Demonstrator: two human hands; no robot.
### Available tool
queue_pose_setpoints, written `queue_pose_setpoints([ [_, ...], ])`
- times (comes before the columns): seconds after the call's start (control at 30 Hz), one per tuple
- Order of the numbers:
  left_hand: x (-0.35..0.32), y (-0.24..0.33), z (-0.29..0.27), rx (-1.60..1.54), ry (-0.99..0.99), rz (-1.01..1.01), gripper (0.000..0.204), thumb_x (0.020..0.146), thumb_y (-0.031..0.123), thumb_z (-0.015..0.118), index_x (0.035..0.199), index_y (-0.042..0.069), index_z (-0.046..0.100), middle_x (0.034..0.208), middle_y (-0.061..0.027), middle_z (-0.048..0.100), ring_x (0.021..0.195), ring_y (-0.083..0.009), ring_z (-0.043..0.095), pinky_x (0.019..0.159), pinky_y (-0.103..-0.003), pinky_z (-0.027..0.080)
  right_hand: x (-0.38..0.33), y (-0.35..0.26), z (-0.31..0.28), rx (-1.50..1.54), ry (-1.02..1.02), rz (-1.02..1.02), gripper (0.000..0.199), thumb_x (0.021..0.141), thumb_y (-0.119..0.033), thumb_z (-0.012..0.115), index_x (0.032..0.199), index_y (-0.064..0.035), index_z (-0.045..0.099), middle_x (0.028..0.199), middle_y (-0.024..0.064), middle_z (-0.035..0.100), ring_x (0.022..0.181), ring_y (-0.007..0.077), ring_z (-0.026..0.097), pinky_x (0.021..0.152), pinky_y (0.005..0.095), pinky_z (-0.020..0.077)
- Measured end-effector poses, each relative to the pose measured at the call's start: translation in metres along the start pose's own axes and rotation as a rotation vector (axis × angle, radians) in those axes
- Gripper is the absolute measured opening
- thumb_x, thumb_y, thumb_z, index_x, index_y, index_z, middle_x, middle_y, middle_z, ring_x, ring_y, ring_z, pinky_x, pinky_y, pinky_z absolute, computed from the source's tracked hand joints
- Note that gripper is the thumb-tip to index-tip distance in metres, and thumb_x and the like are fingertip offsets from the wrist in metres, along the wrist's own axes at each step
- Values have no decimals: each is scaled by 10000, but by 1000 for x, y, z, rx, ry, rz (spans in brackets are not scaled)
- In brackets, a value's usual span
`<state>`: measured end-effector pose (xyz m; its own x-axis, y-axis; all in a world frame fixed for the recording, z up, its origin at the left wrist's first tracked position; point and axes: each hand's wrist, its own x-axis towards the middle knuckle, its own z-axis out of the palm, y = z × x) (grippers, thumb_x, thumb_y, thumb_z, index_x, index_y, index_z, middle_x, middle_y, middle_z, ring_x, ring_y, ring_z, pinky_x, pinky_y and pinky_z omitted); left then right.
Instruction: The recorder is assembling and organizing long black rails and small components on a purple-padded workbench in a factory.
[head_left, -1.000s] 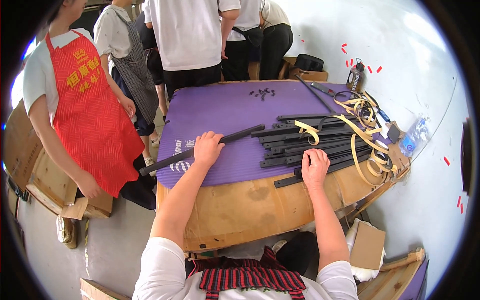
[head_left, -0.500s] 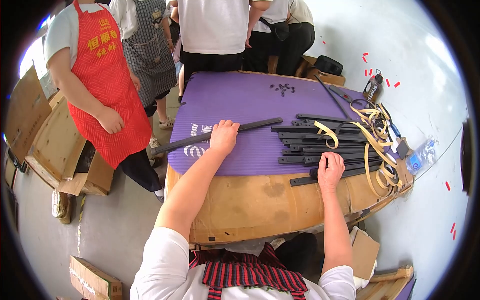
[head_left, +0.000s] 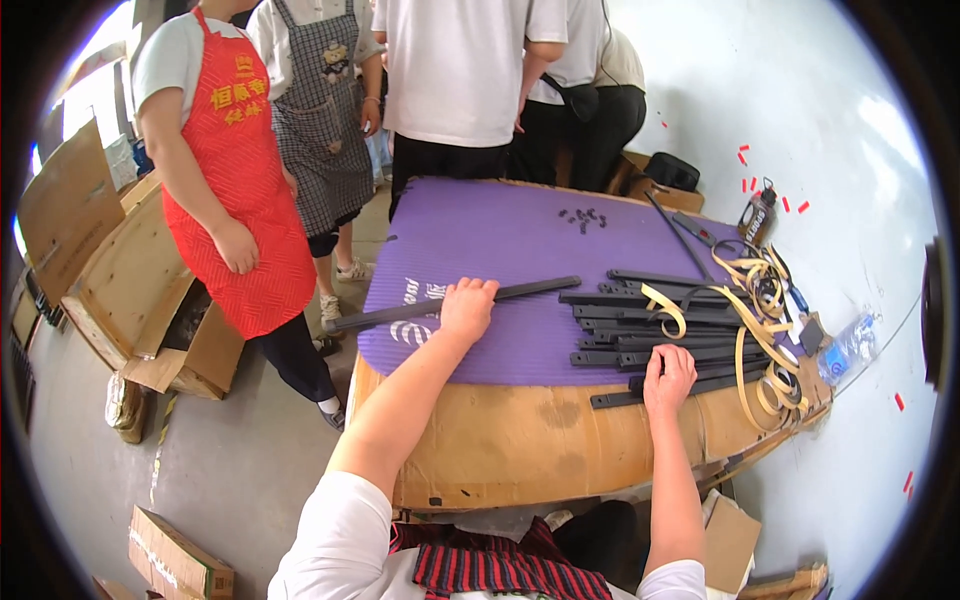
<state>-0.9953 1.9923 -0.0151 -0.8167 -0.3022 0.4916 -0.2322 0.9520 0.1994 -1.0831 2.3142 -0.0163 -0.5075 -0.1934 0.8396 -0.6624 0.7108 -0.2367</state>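
Observation:
My left hand (head_left: 468,308) is closed over the middle of a long, flat black bar (head_left: 540,288), which lies slanted across the left part of a purple mat (head_left: 500,230); its left end sticks out past the mat's edge. My right hand (head_left: 669,380) is at the near side of a pile of similar black bars (head_left: 625,326). Its fingers are curled together, and whatever they may pinch is hidden. Loose tan strips (head_left: 755,312) lie coiled over the right ends of the pile.
Small black pieces (head_left: 583,219) lie near the mat's far edge. On the right stand a dark bottle (head_left: 757,212) and a clear plastic bottle (head_left: 848,348). A person in a red apron (head_left: 238,180) stands to the left; other people are beyond the table. An open cardboard box (head_left: 205,345) sits at left.
The whole view has shifted, so the table sits lower and further right in the picture. Both hands keep about the same places beside the bars.

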Motion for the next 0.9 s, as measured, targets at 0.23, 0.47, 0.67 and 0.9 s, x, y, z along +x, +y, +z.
queue_pose_setpoints([
  [0.23,1,7,-1,-11,332,305,295,710,34,534,994,100,580,898,-33,591,917,-201,540,768,-345,397,-2,3,0,9,3,-5,46,770,-107,580,809,-91,561,881,40,577,937,260,514,817,383,371],
  [0.47,-1,1,4,69,-28,136,260,784,133,562,1039,160,605,972,-31,621,952,-201,549,798,-345,398,-2,-1,-3,14,-18,19,52,783,-116,569,817,-79,555,895,47,568,957,262,501,839,387,352],
  [0.67,0,4,1,29,-36,106,264,784,132,563,1045,145,602,973,-35,622,954,-211,549,819,-363,396,-1,-2,-5,26,-24,31,54,782,-113,565,820,-77,551,898,48,563,958,265,495,844,388,348],
  [0.9,0,3,-1,46,58,227,269,763,91,546,1020,143,608,963,-28,627,933,-196,557,815,-346,384,-1,-1,-5,35,-30,20,60,781,-110,566,827,-72,559,900,51,564,955,268,497,845,386,350],
])
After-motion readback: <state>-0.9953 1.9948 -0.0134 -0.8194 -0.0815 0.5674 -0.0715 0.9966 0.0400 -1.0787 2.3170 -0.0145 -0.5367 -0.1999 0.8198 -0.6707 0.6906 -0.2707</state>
